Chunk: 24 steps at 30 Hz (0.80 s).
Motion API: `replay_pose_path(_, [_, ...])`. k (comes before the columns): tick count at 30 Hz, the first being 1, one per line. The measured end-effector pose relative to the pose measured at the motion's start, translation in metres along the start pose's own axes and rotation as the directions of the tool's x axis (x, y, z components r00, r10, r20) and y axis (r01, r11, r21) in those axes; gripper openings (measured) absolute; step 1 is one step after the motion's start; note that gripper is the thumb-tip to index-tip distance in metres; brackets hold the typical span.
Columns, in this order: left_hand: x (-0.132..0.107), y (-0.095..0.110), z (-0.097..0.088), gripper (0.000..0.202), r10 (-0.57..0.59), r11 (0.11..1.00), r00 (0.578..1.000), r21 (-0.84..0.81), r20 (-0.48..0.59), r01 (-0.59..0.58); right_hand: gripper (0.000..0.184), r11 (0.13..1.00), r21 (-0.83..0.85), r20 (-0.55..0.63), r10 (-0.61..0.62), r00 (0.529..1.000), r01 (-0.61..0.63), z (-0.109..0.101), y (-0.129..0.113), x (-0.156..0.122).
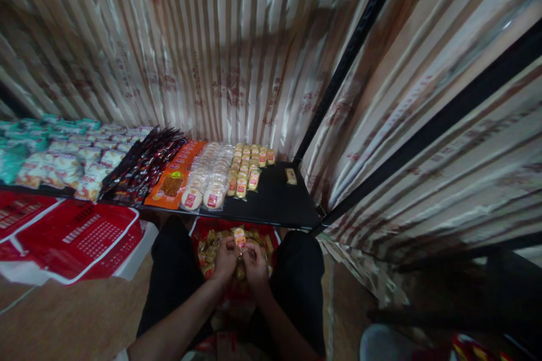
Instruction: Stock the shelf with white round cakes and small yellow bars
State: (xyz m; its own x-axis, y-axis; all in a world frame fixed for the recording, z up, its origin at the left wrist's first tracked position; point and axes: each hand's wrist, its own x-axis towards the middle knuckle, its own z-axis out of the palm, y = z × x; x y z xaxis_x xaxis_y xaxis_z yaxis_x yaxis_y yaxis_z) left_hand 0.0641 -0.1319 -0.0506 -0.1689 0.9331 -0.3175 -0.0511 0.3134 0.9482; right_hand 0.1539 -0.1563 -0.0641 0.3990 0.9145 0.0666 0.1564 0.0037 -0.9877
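Observation:
My left hand (225, 260) and my right hand (255, 262) are close together over a red bag (203, 229) full of small yellow snack packets, between my knees. Both hands have curled fingers and together pinch one yellow packet (239, 237) that sticks up above the fingertips. On the black shelf (275, 200) in front, rows of the same yellow packets (248, 166) lie beside a single packet (291, 176) set apart to the right.
The shelf also carries round white-wrapped cakes (209, 177), an orange pack (174, 180), dark red packs (144, 166) and pale and green packs (55, 152) to the left. Red cartons (80, 237) sit on the floor at left. Plastic sheeting hangs behind black frame bars (351, 51).

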Motion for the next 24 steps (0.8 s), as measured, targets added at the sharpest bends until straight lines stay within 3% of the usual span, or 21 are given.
replay_pose_path(6, [-0.002,0.009,0.011,0.03,0.176,0.984,0.978,-0.058,0.116,-0.17,0.035,0.997,0.054,-0.038,0.064,0.997,-0.062,-0.009,-0.013,0.014])
replay_pose_path(13, [0.004,0.048,0.028,0.025,0.283,0.959,0.94,-0.07,0.19,-0.274,0.027,0.999,-0.022,-0.001,-0.033,0.999,0.033,-0.02,-0.04,0.047])
replay_pose_path(18, [0.021,0.067,0.047,0.029,0.325,0.93,0.935,0.129,0.144,-0.343,0.028,0.995,-0.085,-0.04,-0.047,0.998,0.043,-0.023,-0.048,0.076])
replay_pose_path(24, [0.038,0.082,0.067,0.036,0.367,0.895,0.927,0.238,0.083,-0.376,0.026,0.983,-0.163,-0.09,-0.104,0.991,0.088,-0.019,-0.047,0.107])
